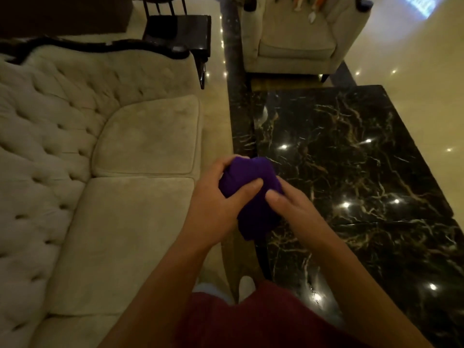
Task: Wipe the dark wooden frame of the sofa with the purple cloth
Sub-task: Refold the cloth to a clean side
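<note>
A bunched purple cloth is held between both hands in the middle of the view, above the gap between sofa and table. My left hand wraps its left side, thumb pressed on top. My right hand grips its right side from below. The cream tufted sofa fills the left. Its dark wooden frame runs along the top of the backrest, well away from the cloth.
A black marble coffee table stands right of my hands. A beige armchair is at the back, a dark side table beside the sofa's far end. Glossy cream floor lies to the right.
</note>
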Available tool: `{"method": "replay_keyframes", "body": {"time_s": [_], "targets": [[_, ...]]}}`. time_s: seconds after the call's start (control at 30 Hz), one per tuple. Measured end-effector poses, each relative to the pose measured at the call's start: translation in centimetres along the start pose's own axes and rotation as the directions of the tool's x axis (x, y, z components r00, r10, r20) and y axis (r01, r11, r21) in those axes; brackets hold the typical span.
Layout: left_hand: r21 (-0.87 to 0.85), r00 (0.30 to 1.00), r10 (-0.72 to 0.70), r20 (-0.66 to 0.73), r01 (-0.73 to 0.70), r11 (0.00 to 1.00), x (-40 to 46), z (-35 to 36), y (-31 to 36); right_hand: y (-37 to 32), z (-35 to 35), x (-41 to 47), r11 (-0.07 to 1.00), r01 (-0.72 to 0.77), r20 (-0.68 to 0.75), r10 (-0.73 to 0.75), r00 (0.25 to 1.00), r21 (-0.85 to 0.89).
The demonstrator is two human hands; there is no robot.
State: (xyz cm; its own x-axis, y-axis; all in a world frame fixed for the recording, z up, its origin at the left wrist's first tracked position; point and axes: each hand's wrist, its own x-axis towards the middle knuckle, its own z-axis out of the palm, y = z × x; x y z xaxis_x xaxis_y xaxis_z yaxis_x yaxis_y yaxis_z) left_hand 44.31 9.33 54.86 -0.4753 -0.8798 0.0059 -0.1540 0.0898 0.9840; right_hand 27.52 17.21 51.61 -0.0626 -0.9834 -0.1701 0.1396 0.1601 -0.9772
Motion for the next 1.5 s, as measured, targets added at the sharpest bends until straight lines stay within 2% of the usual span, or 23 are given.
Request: {"method": "replay_keyframes", "body": {"time_s": [0.1, 0.23, 0.3, 0.37, 0.43, 0.53, 0.6, 0.7, 0.77, 0.83, 0.93, 1.03, 1.1, 1.17, 1.23, 1.33, 1.37, 1.5], "targets": [[0.175, 0.998, 0.046, 0.050, -0.054, 0.983, 4.6, -1.3, -0.3, -0.5, -0.8, 4.1, 0.993, -0.056, 0.067, 0.063, 0.996, -0.107], [0.290, 0.989, 0.048, 0.140, -0.088, 0.953, 11.7, -3.7, -2.1, -1.1, -2.6, 10.5, 0.994, -0.074, 0.048, 0.079, 0.996, -0.085], [0.201, 0.969, -0.093, 0.228, 0.047, 0.978, 15.6, -5.2, -2.9, -2.1, -3.3, 14.3, 0.989, -0.082, 0.062, 0.089, 0.994, -0.120], [0.059, 0.903, -0.224, 0.366, 0.217, 0.974, 19.8, -6.7, -3.3, -3.4, -3.9, 18.3, 0.982, -0.092, 0.096, 0.109, 0.989, -0.163], [-0.058, 0.860, -0.214, 0.464, 0.270, 0.961, 23.6, -8.1, -3.5, -4.6, -4.4, 22.1, 0.980, -0.107, 0.111, 0.127, 0.986, -0.170], [-0.190, 0.861, -0.148, 0.486, 0.269, 0.944, 29.0, -9.4, -3.4, -6.0, -4.6, 27.4, 0.991, -0.101, 0.046, 0.105, 0.993, -0.093], [-0.255, 0.898, -0.147, 0.414, 0.269, 0.929, 32.2, -9.6, -3.9, -6.4, -4.6, 30.5, 0.995, -0.094, -0.026, 0.094, 0.995, -0.022], [-0.238, 0.973, -0.181, 0.146, 0.212, 0.948, 36.3, -9.0, -4.5, -6.9, -5.3, 35.3, 0.997, -0.072, -0.177, 0.077, 0.981, 0.033], [-0.218, 0.976, -0.213, 0.036, 0.216, 0.952, 38.9, -8.6, -5.5, -7.2, -6.3, 38.9, 0.997, -0.075, -0.243, 0.070, 0.967, -0.013], [-0.228, 0.965, -0.262, 0.026, 0.261, 0.938, 41.8, -8.3, -6.5, -7.0, -7.5, 42.5, 0.996, -0.092, -0.267, 0.085, 0.960, -0.013], [-0.265, 0.950, -0.307, 0.051, 0.310, 0.913, 47.2, -8.1, -7.5, -6.4, -9.3, 48.8, 0.990, -0.135, -0.235, 0.143, 0.961, 0.051], [-0.337, 0.929, -0.370, -0.012, 0.344, 0.876, 52.9, -8.3, -7.8, -6.9, -11.6, 55.0, 0.976, -0.194, -0.188, 0.209, 0.960, 0.096], [-0.405, 0.917, -0.394, -0.063, 0.337, 0.850, 56.4, -8.6, -7.4, -8.0, -13.6, 58.8, 0.972, -0.210, -0.106, 0.221, 0.969, 0.103], [-0.457, 0.907, -0.403, -0.125, 0.308, 0.835, 59.4, -8.9, -7.4, -9.6, -15.3, 62.5, 0.972, -0.228, 0.005, 0.228, 0.974, 0.052], [-0.480, 0.891, -0.412, -0.189, 0.283, 0.831, 61.9, -9.4, -7.6, -11.0, -16.0, 66.1, 0.975, -0.206, 0.040, 0.210, 0.977, -0.083], [-0.418, 0.843, -0.430, -0.323, 0.281, 0.864, 65.2, -10.3, -8.3, -12.3, -15.8, 71.3, 0.931, -0.103, -0.086, 0.078, 0.993, -0.349], [-0.376, 0.821, -0.431, -0.373, 0.291, 0.880, 66.3, -10.7, -8.6, -12.4, -15.5, 72.9, 0.918, -0.074, -0.098, 0.038, 0.994, -0.389], [-0.117, 0.734, -0.331, -0.593, 0.329, 0.937, 70.9, -12.3, -10.4, -11.6, -12.0, 78.1, 0.940, -0.072, 0.005, 0.078, 0.997, -0.334]]}}
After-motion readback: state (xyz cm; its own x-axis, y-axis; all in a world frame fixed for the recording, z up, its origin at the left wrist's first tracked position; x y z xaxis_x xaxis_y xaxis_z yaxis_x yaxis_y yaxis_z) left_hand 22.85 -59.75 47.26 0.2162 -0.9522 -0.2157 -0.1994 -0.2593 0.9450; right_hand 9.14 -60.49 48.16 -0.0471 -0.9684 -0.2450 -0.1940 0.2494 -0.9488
